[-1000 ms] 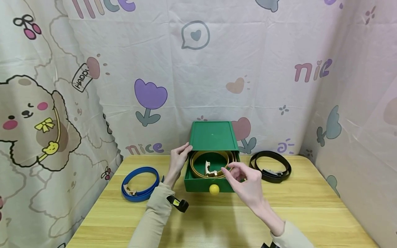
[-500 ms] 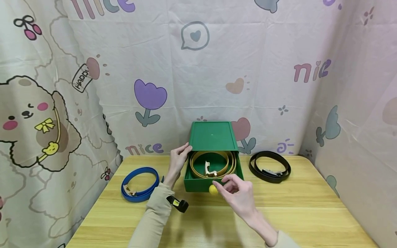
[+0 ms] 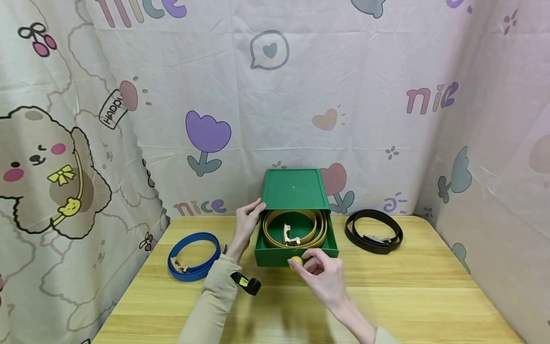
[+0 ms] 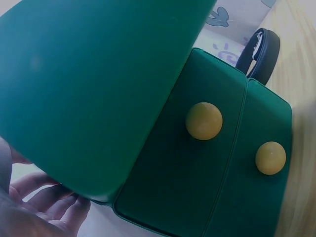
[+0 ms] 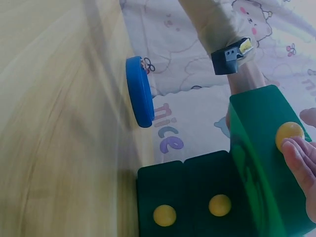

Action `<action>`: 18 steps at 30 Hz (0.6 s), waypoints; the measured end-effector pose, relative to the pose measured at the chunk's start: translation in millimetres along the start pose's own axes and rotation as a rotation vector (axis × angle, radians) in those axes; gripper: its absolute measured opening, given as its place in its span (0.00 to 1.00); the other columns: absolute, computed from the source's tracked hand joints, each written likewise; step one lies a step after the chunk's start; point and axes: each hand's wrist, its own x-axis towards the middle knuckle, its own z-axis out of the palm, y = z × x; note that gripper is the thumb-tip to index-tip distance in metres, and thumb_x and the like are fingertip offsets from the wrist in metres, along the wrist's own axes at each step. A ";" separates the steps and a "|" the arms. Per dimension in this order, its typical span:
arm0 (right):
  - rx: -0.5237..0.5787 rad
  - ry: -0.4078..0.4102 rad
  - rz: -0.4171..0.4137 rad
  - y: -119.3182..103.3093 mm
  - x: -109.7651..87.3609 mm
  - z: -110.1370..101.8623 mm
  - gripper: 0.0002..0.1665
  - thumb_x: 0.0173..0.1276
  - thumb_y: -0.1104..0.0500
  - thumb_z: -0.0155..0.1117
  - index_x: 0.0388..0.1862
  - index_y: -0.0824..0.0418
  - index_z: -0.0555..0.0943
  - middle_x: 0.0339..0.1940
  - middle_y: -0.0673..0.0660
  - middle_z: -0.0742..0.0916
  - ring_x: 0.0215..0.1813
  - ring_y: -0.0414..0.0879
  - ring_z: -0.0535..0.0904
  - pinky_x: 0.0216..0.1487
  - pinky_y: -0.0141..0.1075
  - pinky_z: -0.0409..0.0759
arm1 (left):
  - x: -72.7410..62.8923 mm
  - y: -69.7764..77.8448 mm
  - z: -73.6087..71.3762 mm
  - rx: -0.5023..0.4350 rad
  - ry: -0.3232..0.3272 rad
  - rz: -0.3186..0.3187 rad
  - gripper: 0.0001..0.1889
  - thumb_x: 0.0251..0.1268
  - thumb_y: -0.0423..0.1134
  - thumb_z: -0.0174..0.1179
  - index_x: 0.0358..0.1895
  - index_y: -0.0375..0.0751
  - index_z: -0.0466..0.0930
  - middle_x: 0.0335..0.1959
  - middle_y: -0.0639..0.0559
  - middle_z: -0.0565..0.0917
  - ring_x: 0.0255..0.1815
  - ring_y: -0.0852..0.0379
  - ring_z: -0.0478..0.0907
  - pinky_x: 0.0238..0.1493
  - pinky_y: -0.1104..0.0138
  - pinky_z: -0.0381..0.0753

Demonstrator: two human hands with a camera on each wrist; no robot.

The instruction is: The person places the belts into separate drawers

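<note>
A green drawer cabinet (image 3: 294, 188) stands at the back of the table, its top drawer (image 3: 275, 258) pulled out. Inside lies a coiled tan belt (image 3: 268, 234) with a gold buckle. My right hand (image 3: 324, 277) pinches the drawer's yellow knob (image 5: 288, 129) between thumb and fingertips. My left hand (image 3: 245, 227) rests against the cabinet's left side near the upper front edge. Its fingers (image 4: 59, 205) lie along that side in the left wrist view; the thumb is mostly hidden there. Two lower drawers show yellow knobs (image 4: 204, 121) and stay closed.
A coiled blue belt (image 3: 196, 272) with a gold buckle lies left of the cabinet, close to my left forearm. To the right is a coiled black belt (image 3: 378, 248) with a silver buckle. Printed cloth (image 3: 275, 114) hangs behind the wooden table (image 3: 408, 306).
My right hand has moved down and left from beside the tan belt to the drawer's knob and now pinches it. The left hand, drawer and belts stay in place.
</note>
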 end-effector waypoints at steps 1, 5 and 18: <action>0.000 0.001 0.004 0.0 -0.7 0.6 0.17 0.46 0.70 0.81 0.31 0.61 0.81 0.13 0.48 0.85 0.16 0.30 0.78 0.18 0.20 0.74 | -0.3 0.2 0.1 -0.002 0.003 -0.003 0.23 0.71 0.41 0.61 0.66 0.36 0.78 0.09 0.63 0.69 0.12 0.67 0.54 0.22 0.74 0.57; -0.006 0.012 -0.005 1.5 -3.2 2.7 0.18 0.45 0.70 0.82 0.31 0.62 0.81 0.13 0.49 0.85 0.16 0.30 0.79 0.18 0.19 0.74 | -0.6 0.6 0.4 0.010 0.009 0.005 0.23 0.71 0.41 0.60 0.65 0.36 0.78 0.20 0.57 0.79 0.13 0.67 0.54 0.23 0.74 0.58; -0.034 0.052 -0.050 8.8 -10.1 7.5 0.15 0.57 0.56 0.80 0.32 0.61 0.81 0.15 0.50 0.87 0.17 0.33 0.81 0.21 0.20 0.77 | 1.2 -0.6 1.0 0.023 0.003 -0.002 0.23 0.72 0.42 0.60 0.65 0.35 0.77 0.68 0.43 0.78 0.16 0.66 0.56 0.32 0.74 0.66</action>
